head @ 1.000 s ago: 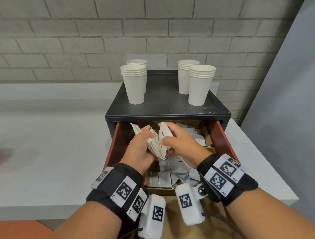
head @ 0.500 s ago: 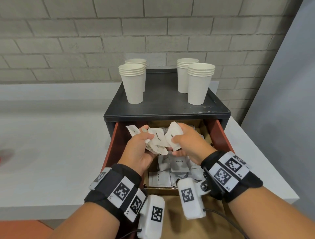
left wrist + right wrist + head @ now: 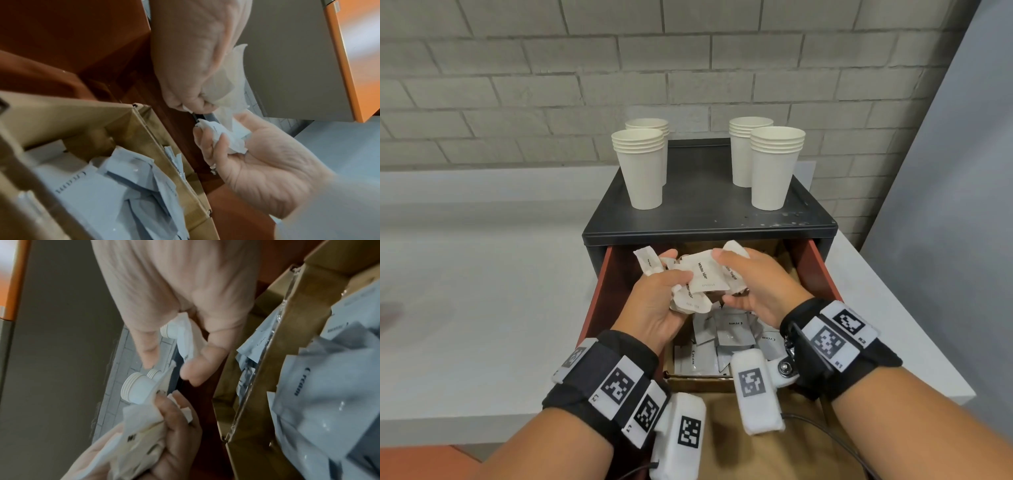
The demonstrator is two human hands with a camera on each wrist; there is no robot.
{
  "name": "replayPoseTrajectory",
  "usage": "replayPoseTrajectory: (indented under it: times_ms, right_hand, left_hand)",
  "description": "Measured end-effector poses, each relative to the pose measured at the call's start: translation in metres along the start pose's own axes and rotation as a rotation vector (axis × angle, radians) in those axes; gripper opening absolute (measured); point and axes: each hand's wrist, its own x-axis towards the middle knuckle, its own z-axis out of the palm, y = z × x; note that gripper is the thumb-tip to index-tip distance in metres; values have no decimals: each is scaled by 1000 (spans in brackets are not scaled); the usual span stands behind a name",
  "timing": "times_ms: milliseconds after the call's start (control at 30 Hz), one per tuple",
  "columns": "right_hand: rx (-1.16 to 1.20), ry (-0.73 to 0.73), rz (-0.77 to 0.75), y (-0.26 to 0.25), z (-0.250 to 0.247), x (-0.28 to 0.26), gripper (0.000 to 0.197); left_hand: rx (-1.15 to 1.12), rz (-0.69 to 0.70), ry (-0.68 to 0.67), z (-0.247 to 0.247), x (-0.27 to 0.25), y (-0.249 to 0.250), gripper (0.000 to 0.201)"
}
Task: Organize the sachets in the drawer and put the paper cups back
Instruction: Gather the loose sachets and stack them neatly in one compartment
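Both hands are clutching a bunch of white paper sugar sachets (image 3: 703, 274) above the open red drawer (image 3: 822, 270): left hand (image 3: 654, 305) gripping most, right hand (image 3: 753, 287) pinching a few. Light, floppy, slippery; likely best squared up by the edges.

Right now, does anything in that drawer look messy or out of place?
Yes. The grey cream sachets lie jumbled in the cardboard box, overlapping at all angles. The white sugar sachets are a crumpled bunch gripped between the left hand and right hand. The paper cups stand upright.
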Motion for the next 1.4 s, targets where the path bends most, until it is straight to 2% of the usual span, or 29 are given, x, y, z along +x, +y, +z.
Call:
replayPoseTrajectory:
  times_ms: [67,133,233,433,500,633,767,900,1033,1167,1267,1400]
  right_hand:
    - [-37,-118,-4,3,3,-4,23]
    - [-63,-130,-36,6,5,-4,27]
    - [-45,-7,-67,5,3,1,40]
    - [-118,152,-104,-3,-8,3,36]
    - [-168,118,-96,-1,-5,2,33]
    - [-220,-66,-62,6,6,1,25]
    - [-227,-107,-70,9,7,3,24]
    - [-155,7,-70,3,1,5,27]
    - [-221,119,-103,-2,0,5,42]
    - [-402,-16,-174,4,8,5,37]
    - [-527,-121,-235,6,10,0,30]
    - [-607,-105,-267,8,8,0,34]
  left_hand:
    - [21,-1,-21,1,-2,-2,40]
    - [46,-13,-8,0,-4,-2,35]
    - [31,-54,35,0,-5,1,24]
    - [21,-66,21,-1,-1,1,30]
    - [12,-80,10,-1,-2,0,28]
    - [0,-120,-31,-3,-1,-1,24]
    - [17,-131,-76,-4,-1,-1,27]
    - [39,-147,-115,-4,-3,-1,35]
    - [98,-169,-112,-4,-3,-1,45]
    - [131,-209,-140,-4,-4,-3,51]
    - [163,-195,-127,-5,-4,-4,46]
    - [192,-205,-126,-4,-5,-5,41]
